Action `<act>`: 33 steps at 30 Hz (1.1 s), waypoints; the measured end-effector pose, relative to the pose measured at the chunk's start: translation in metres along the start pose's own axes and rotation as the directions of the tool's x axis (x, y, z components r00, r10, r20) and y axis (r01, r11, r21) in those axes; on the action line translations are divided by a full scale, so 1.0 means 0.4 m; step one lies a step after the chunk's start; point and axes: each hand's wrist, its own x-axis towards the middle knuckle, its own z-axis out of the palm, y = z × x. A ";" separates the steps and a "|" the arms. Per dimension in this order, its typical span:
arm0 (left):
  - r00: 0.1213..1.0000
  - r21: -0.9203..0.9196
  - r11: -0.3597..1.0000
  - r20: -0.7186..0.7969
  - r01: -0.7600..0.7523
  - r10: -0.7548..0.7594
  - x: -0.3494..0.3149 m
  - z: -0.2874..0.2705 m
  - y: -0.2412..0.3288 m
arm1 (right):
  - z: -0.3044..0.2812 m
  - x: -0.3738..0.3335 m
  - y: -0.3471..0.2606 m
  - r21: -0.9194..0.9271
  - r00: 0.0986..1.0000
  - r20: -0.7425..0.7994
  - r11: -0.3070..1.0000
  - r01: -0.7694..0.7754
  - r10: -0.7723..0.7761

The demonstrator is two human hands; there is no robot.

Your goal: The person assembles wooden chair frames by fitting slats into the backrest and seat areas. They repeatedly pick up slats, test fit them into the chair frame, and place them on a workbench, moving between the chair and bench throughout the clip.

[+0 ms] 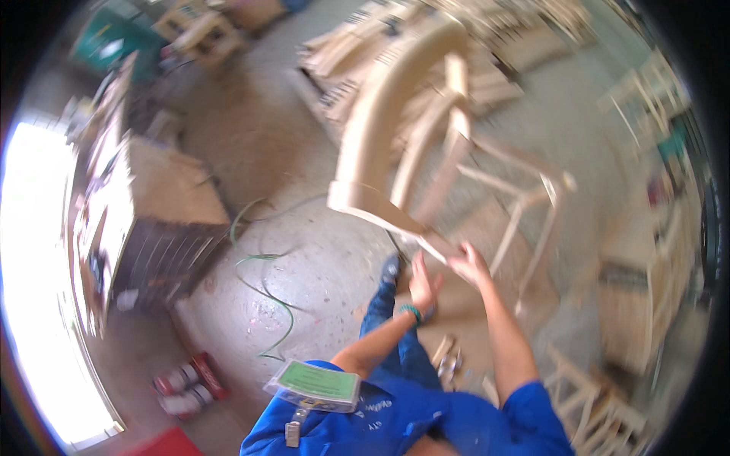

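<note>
A pale wooden chair frame point(366, 144) is held up in front of me, tilted, with its thick curved part toward the upper left and thin legs and rails to the right. Around its near, lower end my right hand point(471, 267) is closed. My left hand point(424, 286) lies just beneath that same end, fingers stretched out and not wrapped round the wood. Whether its fingertips touch the frame I cannot tell. A teal bracelet point(411, 311) circles my left wrist. Motion blurs the frame's far parts.
Stacked wooden pieces point(342, 45) lie beyond the chair frame. A large box-like stack point(171, 186) stands at left, near a coiled green hose point(283, 304) on the floor. Red fire extinguishers point(190, 386) are at lower left. More wooden frames point(593, 399) stand at right.
</note>
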 end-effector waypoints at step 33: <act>0.639 -0.504 0.395 0.651 0.768 -0.410 -0.040 -0.001 0.041 | 0.030 -0.077 -0.066 -0.382 0.983 -0.074 0.915 0.129 -0.170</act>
